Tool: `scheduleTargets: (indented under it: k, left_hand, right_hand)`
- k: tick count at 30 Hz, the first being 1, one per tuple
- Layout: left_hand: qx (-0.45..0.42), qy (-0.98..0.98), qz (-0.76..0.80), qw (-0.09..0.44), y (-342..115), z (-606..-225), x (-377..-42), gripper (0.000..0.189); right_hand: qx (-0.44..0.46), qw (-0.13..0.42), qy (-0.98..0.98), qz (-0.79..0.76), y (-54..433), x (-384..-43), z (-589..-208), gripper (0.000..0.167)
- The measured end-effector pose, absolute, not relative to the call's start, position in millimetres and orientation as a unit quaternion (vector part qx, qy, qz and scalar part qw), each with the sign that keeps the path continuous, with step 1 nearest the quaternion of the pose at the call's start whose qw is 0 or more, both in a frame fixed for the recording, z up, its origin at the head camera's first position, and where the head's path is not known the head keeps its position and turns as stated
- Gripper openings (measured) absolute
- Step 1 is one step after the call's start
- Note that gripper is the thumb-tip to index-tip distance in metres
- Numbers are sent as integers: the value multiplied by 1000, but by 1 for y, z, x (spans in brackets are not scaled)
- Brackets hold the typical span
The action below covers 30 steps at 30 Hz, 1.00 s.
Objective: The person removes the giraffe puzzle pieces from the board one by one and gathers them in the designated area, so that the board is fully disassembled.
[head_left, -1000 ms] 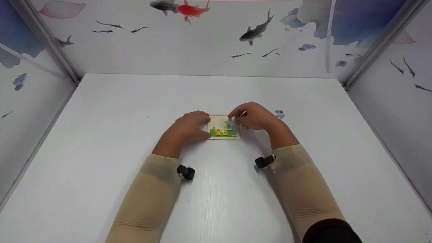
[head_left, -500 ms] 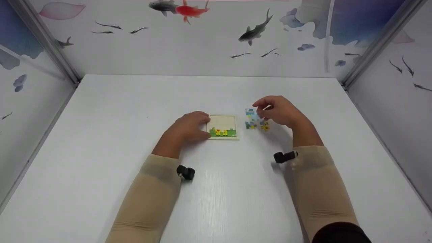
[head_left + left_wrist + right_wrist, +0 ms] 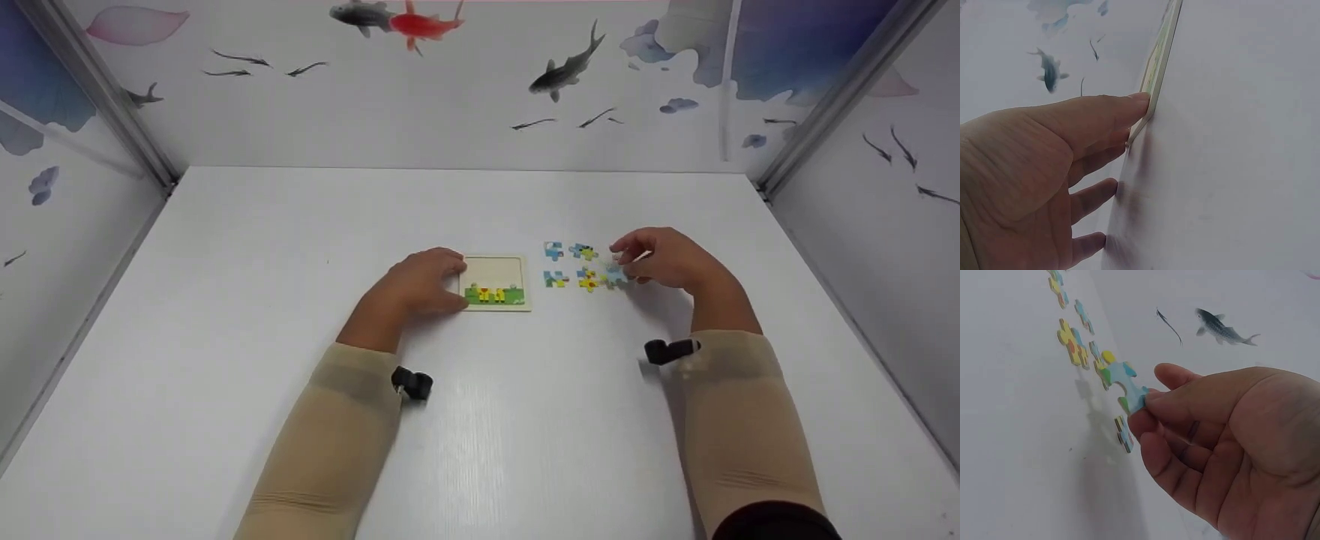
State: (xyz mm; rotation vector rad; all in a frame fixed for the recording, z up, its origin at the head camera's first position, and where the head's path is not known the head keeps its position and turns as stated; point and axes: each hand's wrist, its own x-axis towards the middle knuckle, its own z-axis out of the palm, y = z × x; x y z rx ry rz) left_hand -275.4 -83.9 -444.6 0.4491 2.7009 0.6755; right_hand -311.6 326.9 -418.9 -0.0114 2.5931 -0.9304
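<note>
The right hand (image 3: 666, 259) pinches the puzzle piece (image 3: 1123, 377) by one edge, a sensible hold for something likely light, stiff and slick-faced, while the left hand (image 3: 426, 281), fingers spread, touches the tray (image 3: 492, 269) to its right.

Bare tabletop (image 3: 480, 427) runs in front of the puzzle tray (image 3: 491, 269), between the forearms (image 3: 322, 442), and behind it to the wall (image 3: 450, 135). The left hand (image 3: 424, 281) blocks its left edge. Past a narrow gap on its right, loose pieces (image 3: 555, 279), then the right hand (image 3: 667, 259) with a pinched piece (image 3: 1123, 374), obstruct.
</note>
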Motion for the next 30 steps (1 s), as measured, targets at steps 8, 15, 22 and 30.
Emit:
scheduleTargets:
  k: [8,15,22,30]
  left_hand:
    - [156,945,236,166,-82,-445,-275,68]
    - [151,944,239,171,-82,-443,-274,69]
    - [158,943,235,175,-84,-443,-275,71]
    - [159,942,237,178,-86,-444,-276,72]
  right_hand:
    - [6,196,930,-310,341,-313,-426,39]
    - [20,193,932,-307,339,-309,-423,40]
    - [8,170,936,-308,316,-309,-414,37]
    - [-28,191,938,-286,253,-307,-406,37]
